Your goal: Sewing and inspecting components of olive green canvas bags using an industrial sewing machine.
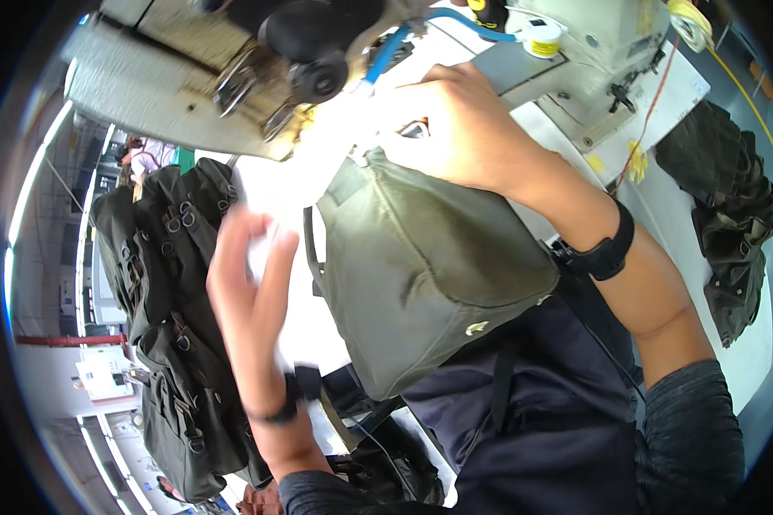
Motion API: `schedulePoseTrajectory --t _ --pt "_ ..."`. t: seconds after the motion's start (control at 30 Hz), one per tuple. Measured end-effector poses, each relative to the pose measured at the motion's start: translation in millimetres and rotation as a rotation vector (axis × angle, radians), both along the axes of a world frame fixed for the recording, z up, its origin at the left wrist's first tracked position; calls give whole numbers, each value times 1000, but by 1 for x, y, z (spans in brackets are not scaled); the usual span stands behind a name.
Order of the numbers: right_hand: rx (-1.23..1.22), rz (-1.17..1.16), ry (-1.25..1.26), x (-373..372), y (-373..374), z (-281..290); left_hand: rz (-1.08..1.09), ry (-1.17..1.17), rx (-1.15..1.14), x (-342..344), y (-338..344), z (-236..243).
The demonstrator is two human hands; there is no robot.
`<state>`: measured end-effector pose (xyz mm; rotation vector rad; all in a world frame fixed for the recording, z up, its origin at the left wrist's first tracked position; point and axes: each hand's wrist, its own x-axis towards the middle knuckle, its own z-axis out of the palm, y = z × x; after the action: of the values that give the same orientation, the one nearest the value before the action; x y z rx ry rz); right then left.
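Closed, with bent fingers of the right hand [468,129], on the upper end of a smooth olive-green fabric bag [421,266]; cannot tell the exact pinch point, with fingertips washed out by glare. Spread open at the left hand [247,313], blurred, with thumb and fingers apart and gripping nothing visible, just beside a narrow dark strap loop [310,245] at the bag's left edge. Tilted, as to the bag, just below a cream metal sewing machine head [172,86] in view, with upper end near black round machine fittings [318,77] and lower end over dark navy cloth [524,412] at the lap.

Could sag or twist, in judgement, from being held at one end by one hand only. Might drift out of line without the left hand steadying the fabric. Could snag at the strap loop, if left hanging free near the machine head. Might also pinch fingertips, if brought too close to working parts hidden by glare.

Among containers, to note first: the bag, rounded in shape, with mouth out of sight; cannot tell contents. Beside the machine, a small white round pot with a yellow label [541,39], not visible inside. Heaped at left, dark green fabric bags [150,296] with metal rings [187,218], contents hidden. Heaped at right on a white work surface [674,223], more dark fabric bags [721,197], likewise unreadable inside.
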<state>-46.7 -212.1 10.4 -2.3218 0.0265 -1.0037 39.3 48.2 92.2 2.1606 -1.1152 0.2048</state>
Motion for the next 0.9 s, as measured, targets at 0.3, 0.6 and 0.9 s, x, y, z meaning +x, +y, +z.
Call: schedulePoseTrajectory --t 0.3,0.6,0.9 --pt "28 -43 -131 -3 14 -4 -306 1261 146 -140 91 -77" --pt "596 -31 -64 -36 96 -42 -71 1277 -650 21 76 -80" --pt "750 325 0 -39 76 -52 287 -436 -94 -49 28 -79"
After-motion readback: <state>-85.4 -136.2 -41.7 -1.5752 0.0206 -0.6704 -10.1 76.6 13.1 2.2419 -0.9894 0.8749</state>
